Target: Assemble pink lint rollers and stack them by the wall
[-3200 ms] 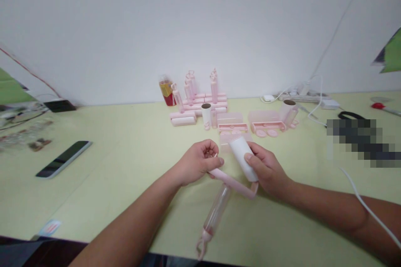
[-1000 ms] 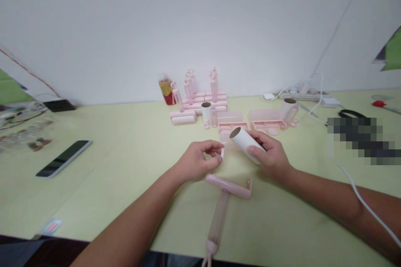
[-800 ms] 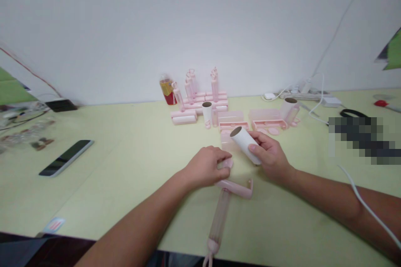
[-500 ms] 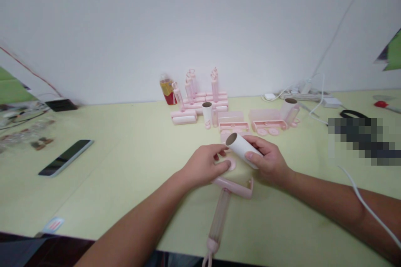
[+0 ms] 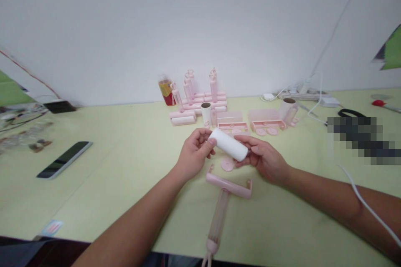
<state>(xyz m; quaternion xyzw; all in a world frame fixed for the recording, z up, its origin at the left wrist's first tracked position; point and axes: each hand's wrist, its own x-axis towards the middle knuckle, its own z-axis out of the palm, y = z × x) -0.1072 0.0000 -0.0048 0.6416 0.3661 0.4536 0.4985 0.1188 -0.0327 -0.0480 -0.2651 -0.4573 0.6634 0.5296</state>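
A white lint roller refill (image 5: 228,145) is held slantwise above the table, its right end lower. My left hand (image 5: 196,152) grips its upper left end, thumb on the near side. Around the lower right end are the fingers of my right hand (image 5: 266,156), partly hidden behind the roll. Below lies a pink lint roller frame (image 5: 228,185) with a clear ribbed handle (image 5: 218,217) and a cord loop at the near end. Between the frame and the roll a round pink end cap (image 5: 227,164) rests on the table.
Pink handles and roller parts (image 5: 205,106) stand in a group at the back. Pink open cases (image 5: 267,124) and another roll (image 5: 286,108) sit right of them. A phone (image 5: 64,159) lies left; a white cable (image 5: 360,200) crosses my right forearm.
The roll has shifted left and turned, so its open end no longer faces me. My left hand has taken hold of its left end; my right hand has slid to the other end.
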